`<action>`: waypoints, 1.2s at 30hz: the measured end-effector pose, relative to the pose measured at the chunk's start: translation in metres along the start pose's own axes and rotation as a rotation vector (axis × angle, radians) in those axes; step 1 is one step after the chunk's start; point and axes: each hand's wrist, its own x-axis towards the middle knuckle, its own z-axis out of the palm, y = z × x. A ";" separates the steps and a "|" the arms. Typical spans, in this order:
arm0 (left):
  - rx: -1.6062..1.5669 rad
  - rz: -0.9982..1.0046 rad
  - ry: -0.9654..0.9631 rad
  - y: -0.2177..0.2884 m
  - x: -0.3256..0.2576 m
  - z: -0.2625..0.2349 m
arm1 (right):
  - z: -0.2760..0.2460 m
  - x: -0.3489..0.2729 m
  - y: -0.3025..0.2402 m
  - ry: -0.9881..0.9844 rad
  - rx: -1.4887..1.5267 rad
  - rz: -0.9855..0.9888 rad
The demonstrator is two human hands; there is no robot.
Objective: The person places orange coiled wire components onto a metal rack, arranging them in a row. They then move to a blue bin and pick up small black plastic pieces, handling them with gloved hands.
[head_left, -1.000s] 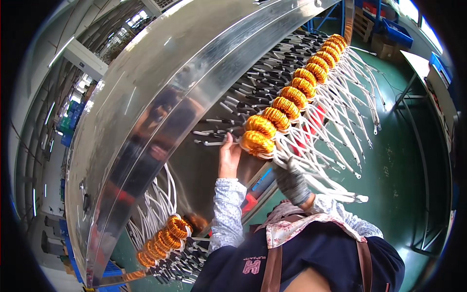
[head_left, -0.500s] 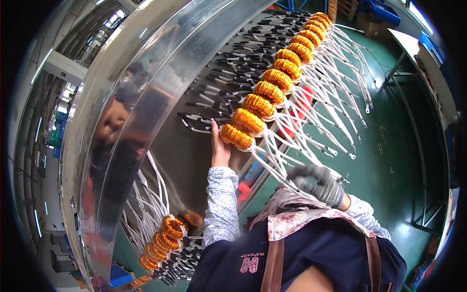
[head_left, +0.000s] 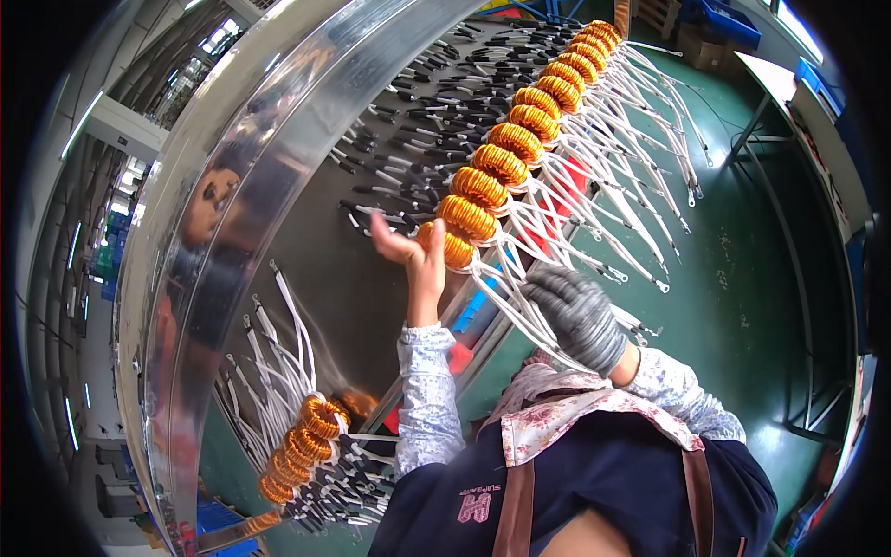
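A slanting row of copper-wound toroidal coils (head_left: 501, 165) runs from near my hands to the far right. Black-sleeved leads (head_left: 436, 148) spread from its left side, white leads with ring terminals (head_left: 603, 218) from its right. My left hand (head_left: 419, 265) is bare, its fingers spread. One digit lies across the edge of the nearest coil (head_left: 455, 249); whether it presses on it I cannot tell. My right hand (head_left: 580, 320), in a grey knit glove, has its fingers stretched out, fingertips against the nearest coil's white leads (head_left: 509, 302).
A curved, shiny metal sheet (head_left: 278, 139) rises on the left. Below it stands a second row of coils (head_left: 302, 450) with white and black leads. Red and blue pieces (head_left: 478, 302) show along the table edge. At the right are a green floor (head_left: 742, 260) and a white-topped bench (head_left: 770, 79).
My left hand has turned and its fingers have spread away from the nearest coil. My right hand has moved up and left to the white leads, its curled fingers straightening.
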 end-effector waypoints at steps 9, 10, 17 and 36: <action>-0.255 -0.084 -0.375 0.013 0.017 -0.004 | 0.054 0.031 0.021 -0.068 -0.229 0.005; -0.263 -0.095 -0.385 0.013 0.017 -0.004 | 0.059 0.029 0.023 -0.117 -0.233 0.031; -0.175 -0.056 -0.382 0.016 0.018 -0.001 | 0.082 0.033 0.027 -0.085 -0.140 0.097; 0.039 0.164 -0.258 0.013 0.006 -0.006 | -0.005 -0.016 -0.025 0.048 0.084 0.448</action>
